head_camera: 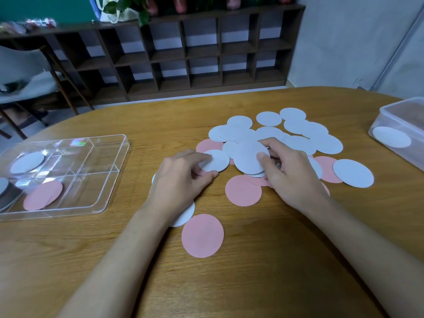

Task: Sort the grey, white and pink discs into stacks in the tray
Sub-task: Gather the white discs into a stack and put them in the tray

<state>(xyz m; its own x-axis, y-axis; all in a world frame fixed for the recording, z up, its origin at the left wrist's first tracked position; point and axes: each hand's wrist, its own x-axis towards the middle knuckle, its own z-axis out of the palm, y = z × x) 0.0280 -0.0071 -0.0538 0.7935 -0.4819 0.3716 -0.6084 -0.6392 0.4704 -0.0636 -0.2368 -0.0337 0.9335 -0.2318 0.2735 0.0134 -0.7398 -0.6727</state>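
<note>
A loose pile of white discs point(298, 131) and pink discs point(243, 191) is spread over the wooden table. My left hand point(181, 180) pinches one white disc point(218, 160) at the pile's left edge. My right hand point(291, 171) grips a small stack of white discs point(249, 158) between thumb and fingers. One pink disc point(203, 235) lies alone nearest me. The clear compartment tray point(110, 175) sits at the left, holding a white disc point(27, 162), pink discs point(43, 195) and a dark grey stack point(6, 193) at the frame edge.
A clear plastic box point(403, 115) with one white disc inside stands at the table's right edge. Behind the table are a dark wooden shelf unit point(183, 53) and a chair point(29, 83) at the left.
</note>
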